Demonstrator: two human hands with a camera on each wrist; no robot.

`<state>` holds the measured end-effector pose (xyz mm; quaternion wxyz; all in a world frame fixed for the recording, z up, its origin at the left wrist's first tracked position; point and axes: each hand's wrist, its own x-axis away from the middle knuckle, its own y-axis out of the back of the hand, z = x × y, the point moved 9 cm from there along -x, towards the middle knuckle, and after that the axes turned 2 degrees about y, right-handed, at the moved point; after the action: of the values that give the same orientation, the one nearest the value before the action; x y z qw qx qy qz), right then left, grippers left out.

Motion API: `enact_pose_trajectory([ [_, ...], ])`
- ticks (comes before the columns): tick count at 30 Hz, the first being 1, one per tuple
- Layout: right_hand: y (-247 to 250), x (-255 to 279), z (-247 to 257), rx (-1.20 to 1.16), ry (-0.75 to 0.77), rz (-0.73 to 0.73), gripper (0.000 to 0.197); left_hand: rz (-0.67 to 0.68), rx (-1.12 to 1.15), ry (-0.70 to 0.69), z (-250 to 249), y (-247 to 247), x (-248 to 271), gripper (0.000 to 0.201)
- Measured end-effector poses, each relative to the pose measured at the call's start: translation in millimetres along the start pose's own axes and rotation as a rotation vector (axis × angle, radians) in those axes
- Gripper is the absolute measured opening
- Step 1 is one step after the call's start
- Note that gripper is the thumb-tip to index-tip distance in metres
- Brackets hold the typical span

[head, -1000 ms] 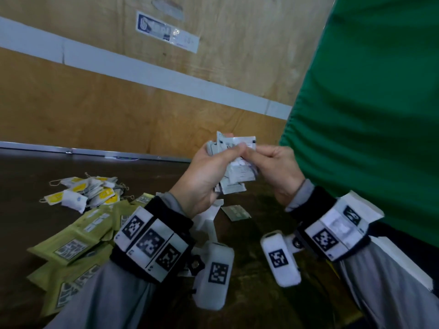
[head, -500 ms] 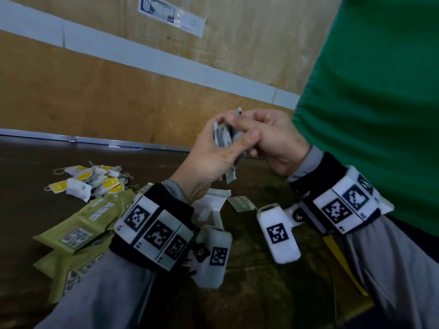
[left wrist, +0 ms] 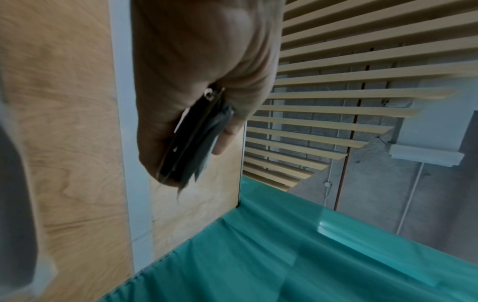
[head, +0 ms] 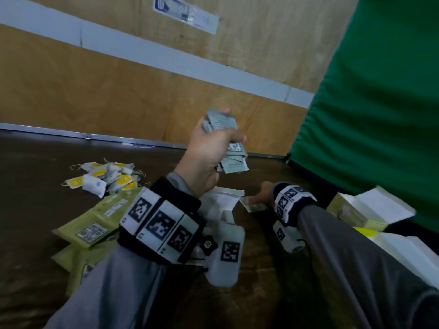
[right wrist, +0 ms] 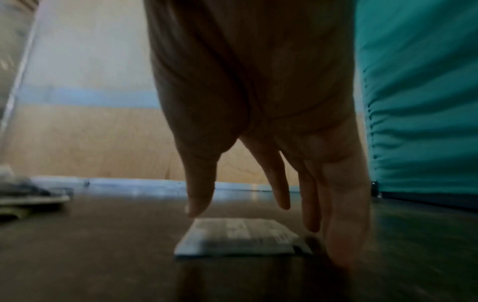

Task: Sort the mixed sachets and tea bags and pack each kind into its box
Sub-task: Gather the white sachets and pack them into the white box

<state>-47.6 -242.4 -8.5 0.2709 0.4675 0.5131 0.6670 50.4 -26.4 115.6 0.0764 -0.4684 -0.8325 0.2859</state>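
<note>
- Our right fingers (right wrist: 282,196) have left the stack and now spread over a loose sachet (right wrist: 243,237) on the surface (head: 35,186).
- Our left hand (head: 209,155) still grips the grey stack (head: 222,122); one more joins it.

tea bags (head: 104,178) behind sachets (head: 95,224), boxes (head: 370,210) right

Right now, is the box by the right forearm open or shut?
Open. The box by the right forearm has its white flap folded back in the head view. Contents cannot be told.
</note>
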Motion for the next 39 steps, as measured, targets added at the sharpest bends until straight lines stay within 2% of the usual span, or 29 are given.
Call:
enact_pose_trajectory([
  [3,-2.8,-11.5,6.3,0.087,-0.020,0.011,0.088,-0.008,-0.058,0.003,3.9,1.7,-1.8,0.043],
  [7,-3.5,-15.6,9.1,0.073,-0.009,0.066,0.084,-0.054,-0.055,0.024,6.9,8.6,-6.8,0.031],
  [9,0.6,-12.5,14.5,-0.054,0.068,0.034,0.057,-0.043,-0.019,0.082,9.8,8.8,-7.2,0.016],
  [10,8.2,-8.1,17.4,-0.204,0.120,-0.016,0.035,-0.033,-0.022,0.119,13.4,9.4,-8.6,0.024],
  [11,20.5,1.6,18.2,-0.377,0.170,-0.083,0.015,-0.023,-0.033,0.152,16.7,9.8,-10.4,0.034],
  [12,37.0,15.4,16.5,-0.530,0.222,-0.180,0.006,-0.011,-0.045,0.169,19.1,9.2,-11.7,0.040],
  [14,76.6,59.7,8.0,-0.761,0.338,-0.474,0.010,0.008,-0.087,0.188,23.3,5.8,-11.7,0.049],
  [16,109.8,123.5,0.2,-0.898,0.548,-0.859,0.012,0.013,-0.142,0.204,29.3,2.1,-10.3,0.063],
  [17,116.2,155.9,-0.5,-0.960,0.681,-0.995,0.014,0.017,-0.151,0.204,32.7,-0.9,-9.1,0.066],
  [18,114.9,181.5,1.7,-1.003,0.798,-1.060,0.015,0.028,-0.139,0.213,36.4,-5.9,-5.4,0.065],
  [20,101.1,214.7,10.9,-0.962,0.957,-1.085,0.014,0.069,-0.071,0.252,46.7,-19.1,2.2,0.058],
  [22,82.6,234.6,18.7,-0.805,1.044,-1.118,0.012,0.131,0.028,0.270,53.2,-35.8,11.0,0.048],
  [25,64.5,251.5,20.1,-0.588,1.068,-1.187,0.013,0.188,0.106,0.278,57.3,-48.8,19.5,0.032],
  [27,60.5,257.6,21.3,-0.514,1.067,-1.128,0.016,0.225,0.077,0.313,61.6,-51.2,22.8,0.024],
  [29,60.6,261.4,23.7,-0.422,1.048,-1.048,0.040,0.244,0.038,0.337,64.9,-52.6,25.0,0.019],
  [32,68.6,255.8,22.7,-0.244,0.939,-0.978,0.101,0.289,-0.062,0.296,64.8,-59.9,28.8,0.013],
  [34,72.1,241.9,22.2,-0.207,0.849,-0.844,0.128,0.346,-0.152,0.275,66.8,-67.5,34.2,0.011],
  [36,71.4,236.2,24.4,-0.204,0.841,-0.780,0.124,0.392,-0.214,0.254,66.9,-72.3,38.4,0.009],
  [39,75.5,245.0,20.4,-0.265,0.938,-0.899,0.091,0.506,-0.282,0.239,64.4,-79.8,45.2,0.012],
])
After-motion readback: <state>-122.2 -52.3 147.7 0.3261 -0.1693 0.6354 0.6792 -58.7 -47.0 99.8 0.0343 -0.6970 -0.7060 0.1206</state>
